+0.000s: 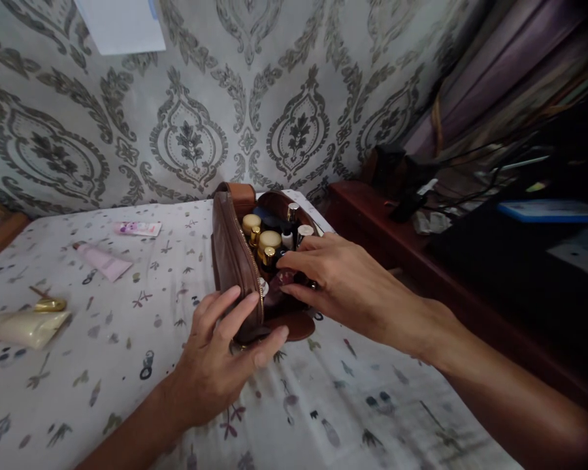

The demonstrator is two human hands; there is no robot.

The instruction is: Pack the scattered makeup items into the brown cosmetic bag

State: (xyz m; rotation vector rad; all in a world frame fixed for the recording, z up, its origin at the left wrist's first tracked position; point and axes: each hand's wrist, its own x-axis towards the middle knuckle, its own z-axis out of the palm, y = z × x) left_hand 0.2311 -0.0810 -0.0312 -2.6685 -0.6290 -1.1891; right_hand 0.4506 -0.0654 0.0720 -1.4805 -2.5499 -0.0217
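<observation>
A brown leather cosmetic bag (pixel 235 248) stands unzipped on the bed, packed with small bottles and jars. My left hand (pixel 220 352) holds its near corner, fingers along the side and thumb across the front end. Inside the bag, my right hand (pixel 328 267) has its thumb and forefinger around a dark maroon item (pixel 280 284), whose kind I cannot make out. Beside those fingers are gold-capped bottles (pixel 269 256), cream-lidded jars (pixel 270 240) and a silver-capped bottle (pixel 293 212). The right hand hides part of the contents.
On the patterned sheet (pixel 142 411) at left lie a white-pink tube (pixel 137 228), a pink tube (pixel 105 261), a cream tube (pixel 27 328) and a small gold item (pixel 49 304). A dark red wooden ledge (pixel 372 222) and a cluttered black surface border the right.
</observation>
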